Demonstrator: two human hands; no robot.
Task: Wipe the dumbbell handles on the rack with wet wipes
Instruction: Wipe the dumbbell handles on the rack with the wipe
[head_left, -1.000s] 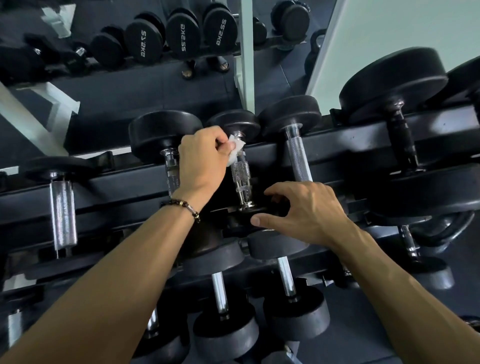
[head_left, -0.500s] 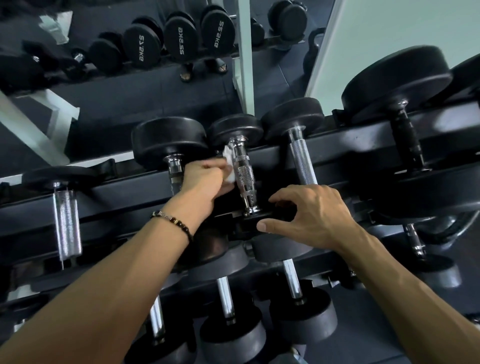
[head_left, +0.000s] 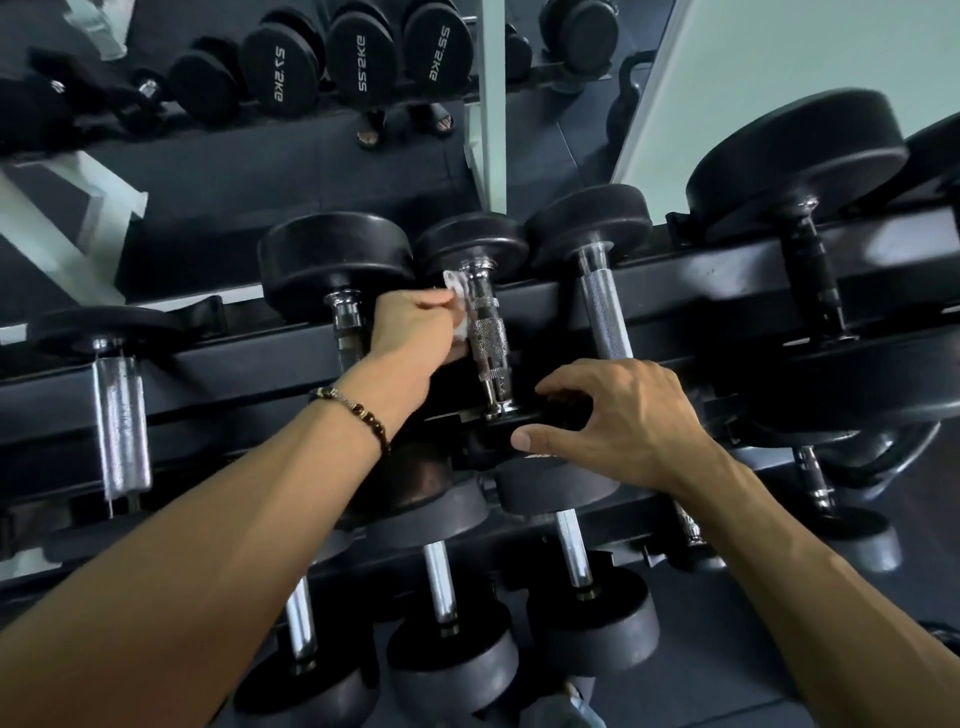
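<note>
left hand (head_left: 415, 332) pinching white wet wipe (head_left: 460, 306) against left side of knurled chrome dumbbell handle (head_left: 485, 332) on top tier of black rack (head_left: 223, 364), right hand (head_left: 618, 421) curled round that dumbbell's near head (head_left: 511, 423), more dumbbells on lower tier

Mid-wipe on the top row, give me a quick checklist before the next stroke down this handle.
1. Wipe in hand: ok. The left hand pinches the white wipe.
2. Wipe on the handle: ok. It lies against the left side of the knurled handle, near the upper end.
3. Dumbbell steadied: ok. The right hand grips the near weight head.
4. Seated on the rack: cannot tell, the hands cover the cradle.
5. Room to stroke down: ok. The handle below the wipe is bare down to the collar.
6. Back of the handle wiped: cannot tell, hidden from view.
</note>
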